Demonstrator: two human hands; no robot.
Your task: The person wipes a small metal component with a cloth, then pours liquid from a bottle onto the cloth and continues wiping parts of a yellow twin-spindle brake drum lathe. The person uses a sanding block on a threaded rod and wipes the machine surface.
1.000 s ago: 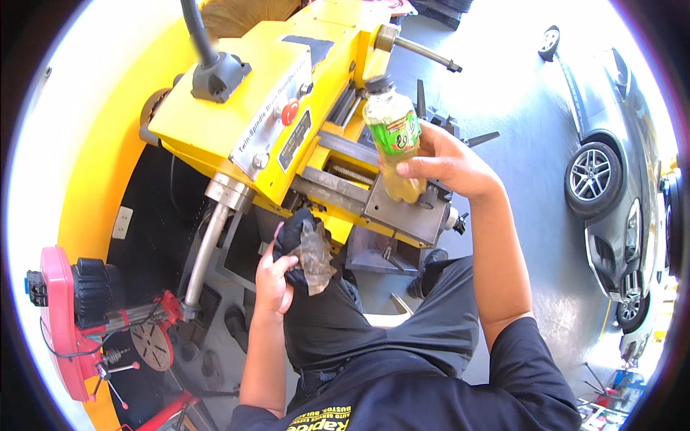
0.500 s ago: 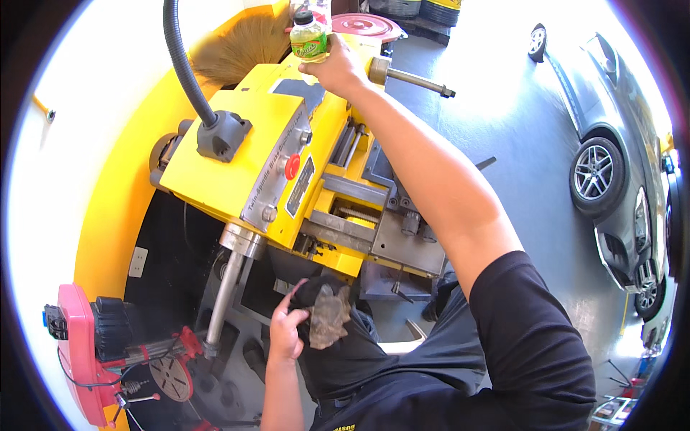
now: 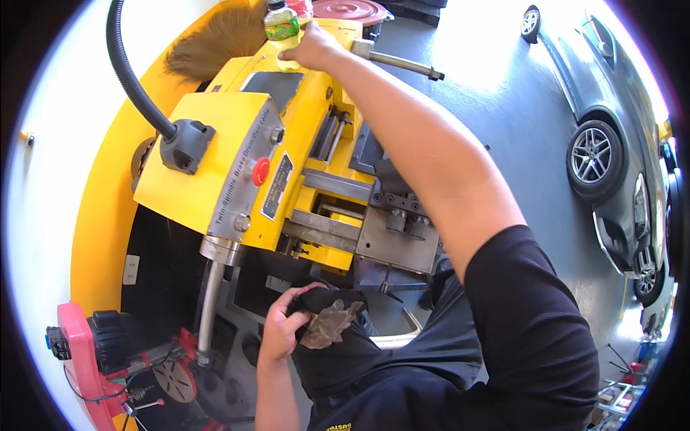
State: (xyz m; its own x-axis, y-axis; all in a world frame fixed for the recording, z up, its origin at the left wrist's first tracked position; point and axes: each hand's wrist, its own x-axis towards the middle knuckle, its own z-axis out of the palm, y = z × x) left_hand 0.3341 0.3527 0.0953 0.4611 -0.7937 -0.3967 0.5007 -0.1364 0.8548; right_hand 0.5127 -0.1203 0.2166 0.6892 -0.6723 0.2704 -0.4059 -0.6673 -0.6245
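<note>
Bottle [image 3: 281, 30] has gone from over the machine's metal plate [image 3: 399, 244] to the far end of the yellow machine [image 3: 230, 118], upright. R hand [image 3: 315, 49] touches its side; can't tell if that grip's let go. L hand [image 3: 279, 329] stays clenched on dark cloth [image 3: 327, 296] w/ grimy brown scrap [image 3: 329, 327]. Bottle's prob. being put aside, cloth kept handy.

Bottle [image 3: 282, 36] pale yellow with green label [image 3: 281, 29] and black cap [image 3: 276, 4], cloth [image 3: 325, 296] black, crumpled sheet [image 3: 330, 325] mottled grey-brown, machine housing [image 3: 187, 133] yellow, control strip [image 3: 241, 190] grey with dark lettering, push-button [image 3: 260, 171] red, drill press head [image 3: 75, 332] pink-red, broom bristles [image 3: 219, 47] brown, shirt [image 3: 528, 309] black with yellow print
</note>
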